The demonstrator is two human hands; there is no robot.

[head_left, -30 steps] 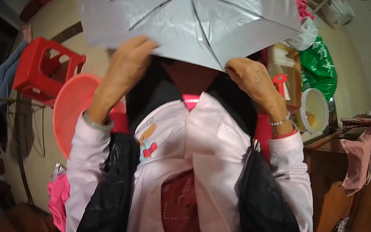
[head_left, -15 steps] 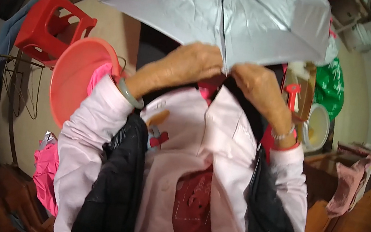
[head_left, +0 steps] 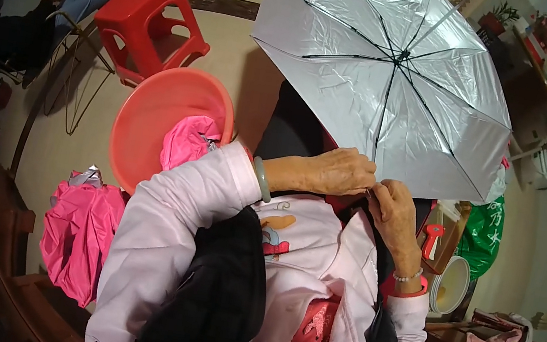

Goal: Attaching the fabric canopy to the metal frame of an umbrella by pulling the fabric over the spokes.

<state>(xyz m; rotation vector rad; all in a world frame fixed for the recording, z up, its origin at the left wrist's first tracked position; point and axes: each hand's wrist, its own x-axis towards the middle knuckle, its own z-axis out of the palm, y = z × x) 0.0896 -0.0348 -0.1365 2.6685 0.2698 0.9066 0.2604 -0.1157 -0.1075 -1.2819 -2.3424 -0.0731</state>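
An open umbrella (head_left: 431,124) with a silver inner side and dark ribs spreads out in front of me, its inside toward me. My left hand (head_left: 341,172) is closed in a pinch on the canopy's near edge, at the end of one rib. Close against it, my right hand (head_left: 392,210) is also closed, thumb and finger pressed together just below that rib end. Whatever sits between the right fingertips is too small to make out.
To the left stands a coral basin (head_left: 135,117) with pink fabric (head_left: 185,139) inside, beside a red stool (head_left: 140,17). More pink fabric (head_left: 81,234) lies lower left. On the right are a red-handled tool (head_left: 431,240), a white bucket (head_left: 450,288) and a green bag (head_left: 481,236).
The view has shifted, so more of the umbrella's inside and its hub show. Both hands stay at the canopy edge and have come closer together, the right now slightly lower.
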